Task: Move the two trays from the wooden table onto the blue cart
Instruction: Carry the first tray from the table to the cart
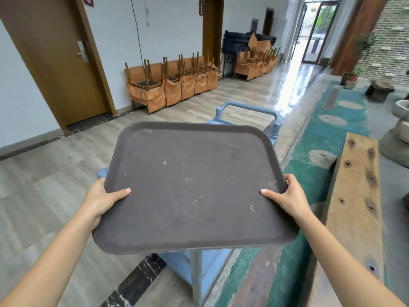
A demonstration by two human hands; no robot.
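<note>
Grey wood-look floor (66, 173), pale walls, brown doors; stacked orange-skirted chairs (172, 83) along the far wall, a long wooden plank bench (354, 196) off to the right. Head view only. Both bare hands carry one dark brown rectangular plastic tray (194, 185), empty, held roughly level in the air above the pale blue plastic cart (247, 107), whose handle shows beyond the tray's far edge and whose post and shelf show beneath. Left hand (101, 200) clamps the left rim, thumb on top, fingers hidden underneath; right hand (290, 198) mirrors it on the right rim. Second tray not visible; it may be hidden. Judgement: tray looks light and stiff, matte worn surface, likely not slippery; side-rim grips near the near corners suit it. Lowering flat onto the cart's top seems next.
</note>
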